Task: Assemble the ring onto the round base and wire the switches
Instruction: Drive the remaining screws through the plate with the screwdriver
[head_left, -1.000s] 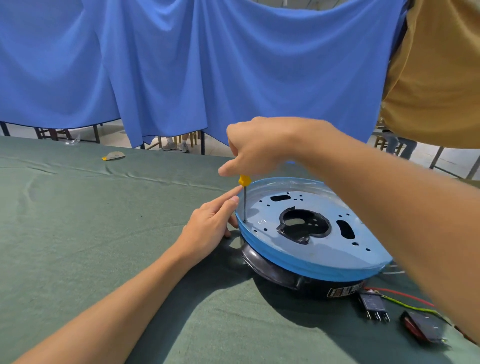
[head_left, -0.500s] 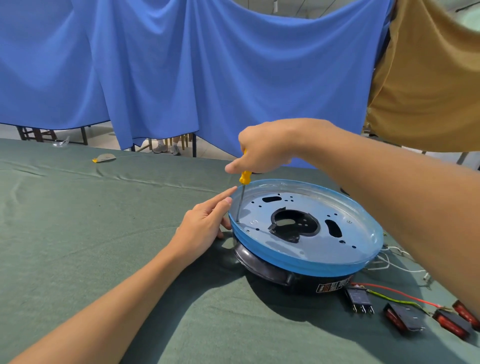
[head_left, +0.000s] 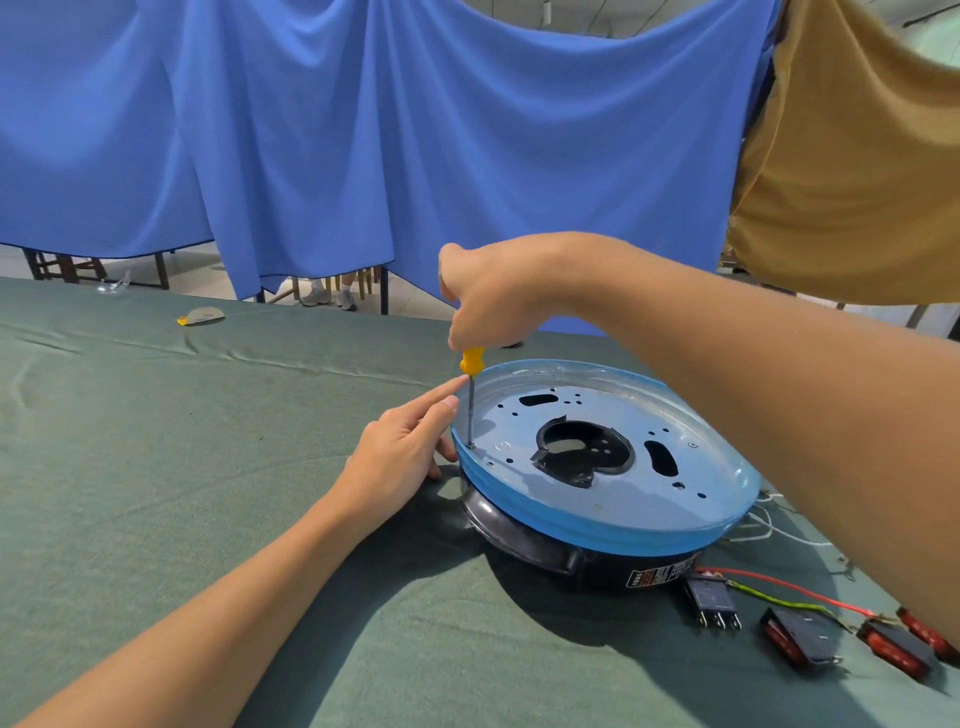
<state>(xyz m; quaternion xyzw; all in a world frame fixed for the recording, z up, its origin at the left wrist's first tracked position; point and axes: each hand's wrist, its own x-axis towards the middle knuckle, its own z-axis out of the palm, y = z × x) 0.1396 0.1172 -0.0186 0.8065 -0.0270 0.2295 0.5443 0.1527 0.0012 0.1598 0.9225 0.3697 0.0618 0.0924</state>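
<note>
A round black base (head_left: 587, 564) sits upside down on the green cloth, topped by a blue-rimmed ring (head_left: 597, 525) around a metal plate with holes. My right hand (head_left: 498, 291) grips a yellow-handled screwdriver (head_left: 471, 364) upright, its tip in a hole at the plate's left edge. My left hand (head_left: 400, 457) rests against the ring's left side, index finger touching the screwdriver shaft. Rocker switches (head_left: 800, 631) lie at the lower right, joined by red and yellow-green wires (head_left: 779, 597).
White wires (head_left: 774, 525) trail behind the base on the right. A small grey and yellow object (head_left: 202, 315) lies far left on the cloth-covered table (head_left: 156, 467). Blue and ochre cloths hang behind; chair legs and someone's shoes show beneath.
The screwdriver has straightened from a slight tilt to upright, and my right hand has shifted over its handle. My left hand stays at the ring. The view has shifted, showing more switches.
</note>
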